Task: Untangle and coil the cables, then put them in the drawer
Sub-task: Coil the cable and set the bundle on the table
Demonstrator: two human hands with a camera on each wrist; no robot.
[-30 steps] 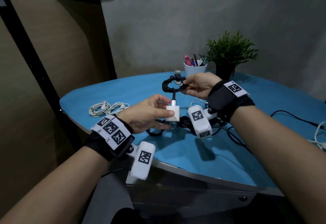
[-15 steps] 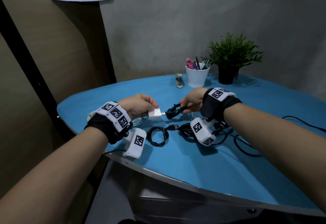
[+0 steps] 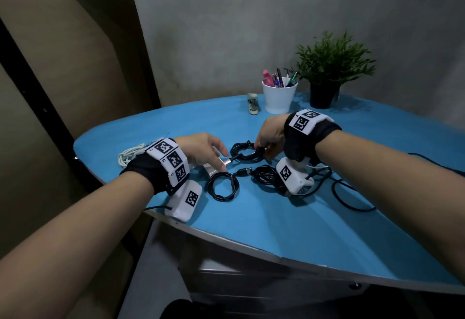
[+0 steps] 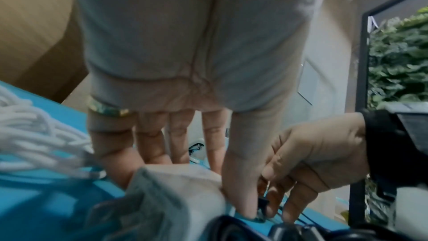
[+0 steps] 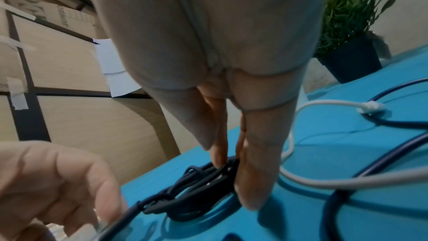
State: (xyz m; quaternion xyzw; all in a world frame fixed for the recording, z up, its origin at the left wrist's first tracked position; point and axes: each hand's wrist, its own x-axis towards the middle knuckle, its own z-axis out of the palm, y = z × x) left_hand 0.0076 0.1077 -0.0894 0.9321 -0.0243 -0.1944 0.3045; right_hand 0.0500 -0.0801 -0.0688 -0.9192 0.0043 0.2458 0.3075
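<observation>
A black coiled cable (image 3: 247, 151) (image 5: 197, 186) lies on the blue table (image 3: 276, 218), and my right hand (image 3: 261, 146) (image 5: 231, 164) pinches its far side between thumb and fingers. The cable's plug sits in a white charger adapter (image 3: 211, 167) (image 4: 176, 195) that lies flat on the table. My left hand (image 3: 224, 161) rests on that adapter with straight fingers, thumb by the plug. Closer to me lie a second black coil (image 3: 222, 186) and a black tangle (image 3: 266, 175) with a loose USB plug (image 3: 245, 171). White coiled cable (image 3: 128, 155) lies at the left edge.
A white pen cup (image 3: 279, 97), a potted plant (image 3: 327, 77) and a small stapler (image 3: 253, 103) stand at the back. Loose black and white cables (image 3: 352, 193) trail to the right. A grey drawer unit (image 3: 276, 288) sits shut under the table's front edge.
Both hands came down from the air, bringing the black coil and its adapter onto the table. My left hand's fingers have straightened over the adapter.
</observation>
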